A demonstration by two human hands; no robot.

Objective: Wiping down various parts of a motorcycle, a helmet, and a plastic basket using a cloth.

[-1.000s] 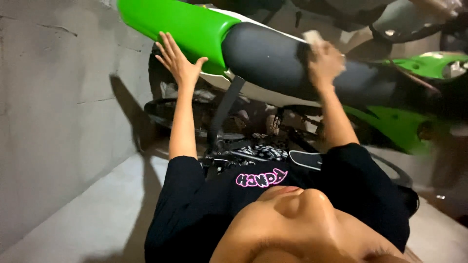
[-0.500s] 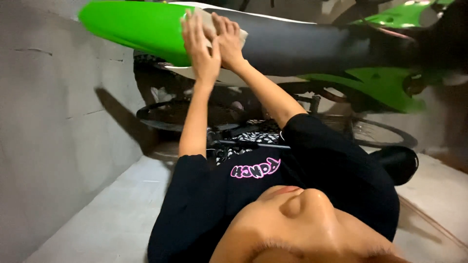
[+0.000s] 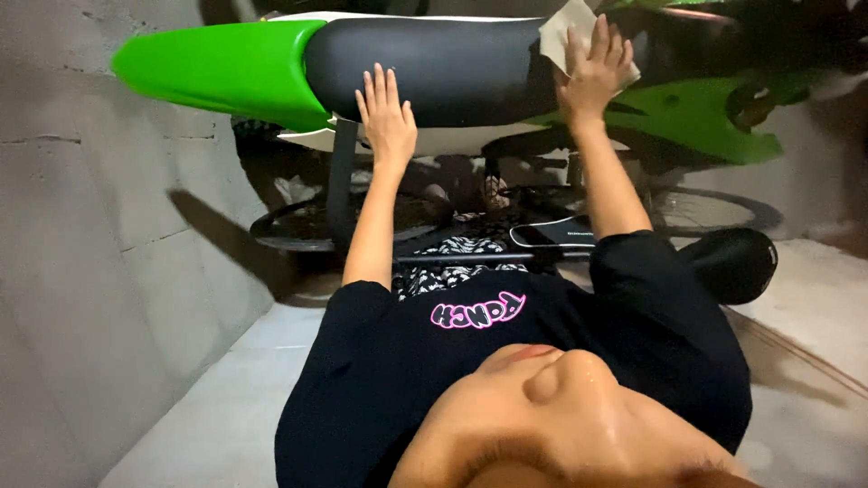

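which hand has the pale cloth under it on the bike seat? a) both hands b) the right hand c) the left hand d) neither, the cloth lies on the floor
b: the right hand presses the pale cloth against the black seat, while the left hand lies flat and bare on the seat with nothing under it.
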